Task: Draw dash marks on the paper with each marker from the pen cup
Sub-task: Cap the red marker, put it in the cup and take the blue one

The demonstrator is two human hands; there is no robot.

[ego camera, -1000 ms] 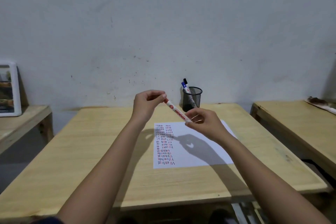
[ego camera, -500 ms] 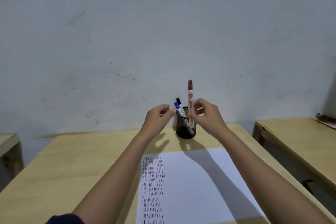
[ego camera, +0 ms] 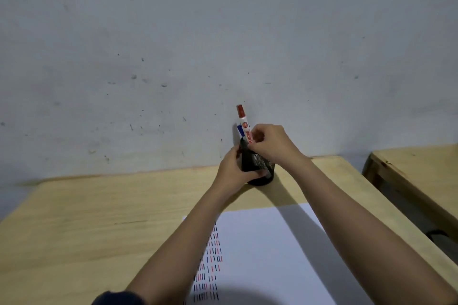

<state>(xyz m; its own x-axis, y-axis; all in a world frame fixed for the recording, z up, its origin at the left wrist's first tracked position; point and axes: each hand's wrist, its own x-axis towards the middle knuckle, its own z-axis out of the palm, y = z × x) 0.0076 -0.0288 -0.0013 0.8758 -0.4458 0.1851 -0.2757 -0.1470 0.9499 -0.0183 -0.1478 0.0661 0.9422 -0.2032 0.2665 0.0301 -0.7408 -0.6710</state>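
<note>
Your left hand (ego camera: 233, 168) wraps the light black mesh pen cup (ego camera: 259, 168) while your right hand (ego camera: 270, 142) fingers pinch the slim, rigid red-capped marker (ego camera: 244, 126) mid-barrel, where it won't slip.

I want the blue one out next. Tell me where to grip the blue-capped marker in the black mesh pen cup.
Grip the blue-capped marker by its cap end from above, probably: only that end shows above the black mesh pen cup. The red-capped marker in the right hand crowds its right side, so come from the left.
</note>
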